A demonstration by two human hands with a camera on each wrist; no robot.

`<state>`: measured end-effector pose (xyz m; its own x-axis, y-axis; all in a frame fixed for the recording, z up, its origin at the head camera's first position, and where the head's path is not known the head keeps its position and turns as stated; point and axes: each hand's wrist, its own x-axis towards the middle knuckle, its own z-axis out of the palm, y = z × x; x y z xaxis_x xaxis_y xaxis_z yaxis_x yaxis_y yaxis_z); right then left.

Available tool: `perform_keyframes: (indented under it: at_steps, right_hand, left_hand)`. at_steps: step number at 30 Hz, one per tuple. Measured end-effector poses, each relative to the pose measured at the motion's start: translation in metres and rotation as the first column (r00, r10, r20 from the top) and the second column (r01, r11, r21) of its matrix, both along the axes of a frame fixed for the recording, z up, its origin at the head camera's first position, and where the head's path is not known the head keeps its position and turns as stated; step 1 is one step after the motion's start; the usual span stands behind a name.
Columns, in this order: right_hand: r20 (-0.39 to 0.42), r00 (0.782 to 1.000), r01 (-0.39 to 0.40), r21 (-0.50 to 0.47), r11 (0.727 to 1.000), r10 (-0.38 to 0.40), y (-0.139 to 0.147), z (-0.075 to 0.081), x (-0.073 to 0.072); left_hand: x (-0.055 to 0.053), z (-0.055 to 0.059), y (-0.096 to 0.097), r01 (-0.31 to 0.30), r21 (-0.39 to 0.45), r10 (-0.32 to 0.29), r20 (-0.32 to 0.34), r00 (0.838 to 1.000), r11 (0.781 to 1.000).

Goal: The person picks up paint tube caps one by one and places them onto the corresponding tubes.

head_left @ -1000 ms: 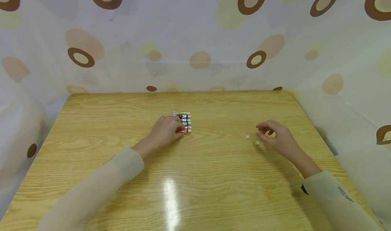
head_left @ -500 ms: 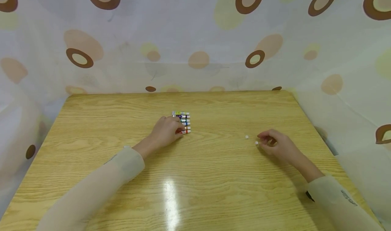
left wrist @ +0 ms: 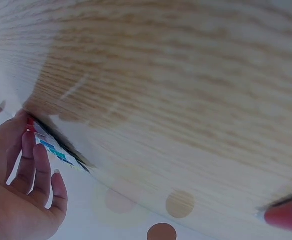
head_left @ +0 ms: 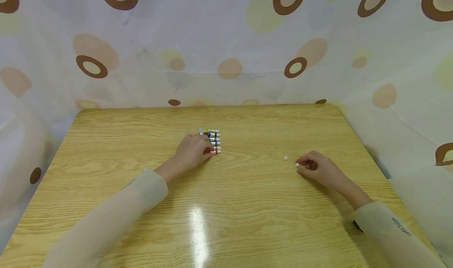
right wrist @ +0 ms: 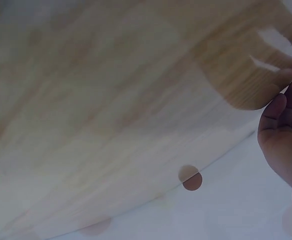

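Several small paint tubes (head_left: 214,134) lie in a stacked row on the wooden table, their white ends to the right. My left hand (head_left: 190,152) lies over their left part and hides much of them. Its thumb and forefinger pinch the nearest one, a red paint tube (head_left: 216,152); in the left wrist view the other fingers (left wrist: 42,175) hang loosely bent. On the right, my right hand (head_left: 322,169) pinches a small white piece (head_left: 297,164) between thumb and forefinger at the tabletop. A second small white piece (head_left: 285,158) lies just left of it.
In the left wrist view a red and white object (left wrist: 285,215) lies apart on the table. The wooden table (head_left: 247,205) ends at a pale curtain (head_left: 201,36) with brown and tan circles, which also hangs along both sides.
My right hand has come down from above the table and now has its fingertips around one white piece. My left hand has stayed at the tubes.
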<state>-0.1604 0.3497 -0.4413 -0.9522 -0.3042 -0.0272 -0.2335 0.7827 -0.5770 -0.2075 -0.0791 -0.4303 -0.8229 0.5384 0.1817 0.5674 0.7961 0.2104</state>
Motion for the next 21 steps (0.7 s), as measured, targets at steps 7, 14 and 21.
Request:
perform_keyframes:
  at_steps: [7,14,21]
  right_hand:
    - [0.008,1.0,0.009,0.014,1.0,-0.009,-0.003,0.0,-0.002]
    - [0.006,1.0,0.015,0.015,1.0,-0.015,-0.006,0.002,-0.002]
    - [-0.021,1.0,0.012,0.007,1.0,-0.012,-0.006,0.0,-0.002]
  left_hand:
    - [0.0,0.002,0.002,-0.002,0.0,0.002,0.005,1.0,1.0]
    - [0.001,0.009,0.0,0.009,0.003,-0.009,0.003,1.0,1.0]
    - [0.007,0.021,-0.012,0.004,0.01,-0.004,-0.012,1.0,1.0]
